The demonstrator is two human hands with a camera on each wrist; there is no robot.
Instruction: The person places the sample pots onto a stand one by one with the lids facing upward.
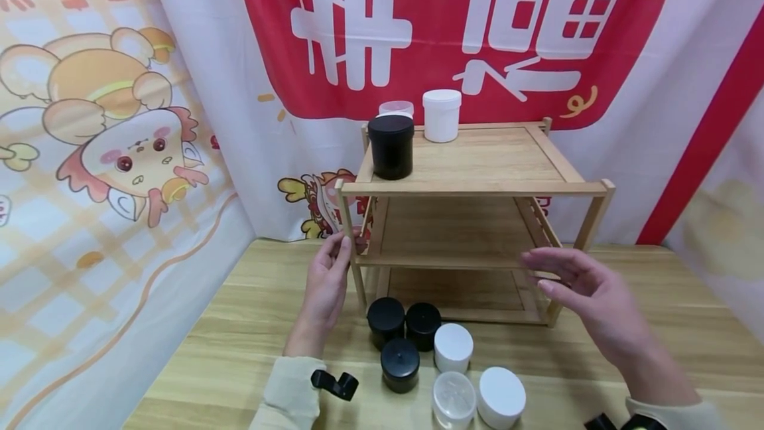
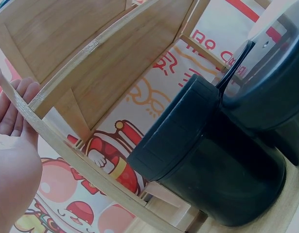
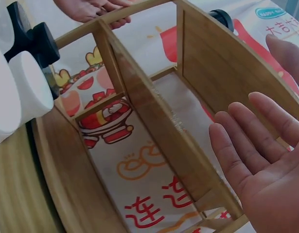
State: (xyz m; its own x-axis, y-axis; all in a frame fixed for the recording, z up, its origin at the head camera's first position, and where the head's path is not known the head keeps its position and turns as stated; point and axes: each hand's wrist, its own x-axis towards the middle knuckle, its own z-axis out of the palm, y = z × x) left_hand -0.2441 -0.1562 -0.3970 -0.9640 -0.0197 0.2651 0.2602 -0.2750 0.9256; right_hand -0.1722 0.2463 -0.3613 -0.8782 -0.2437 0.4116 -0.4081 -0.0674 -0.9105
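Observation:
A wooden three-tier shelf (image 1: pixel 477 261) stands on the table. My left hand (image 1: pixel 329 274) holds its left front post, thumb on the near side and fingers reaching behind. In the left wrist view the left hand (image 2: pixel 15 145) shows at the edge, by the post. My right hand (image 1: pixel 587 297) hovers by the shelf's right side, fingers spread and relaxed; the right hand (image 3: pixel 266 170) holds nothing. On the top tier stand a black jar (image 1: pixel 391 148), a white jar (image 1: pixel 442 116) and a clear-lidded jar (image 1: pixel 396 109) partly hidden behind the black one.
In front of the shelf sit three black jars (image 1: pixel 400 363), two white jars (image 1: pixel 501 395) and a clear jar (image 1: pixel 453 400), close together on the wood-grain table (image 1: pixel 221 337). A printed cloth (image 1: pixel 197 52) hangs behind and to the left.

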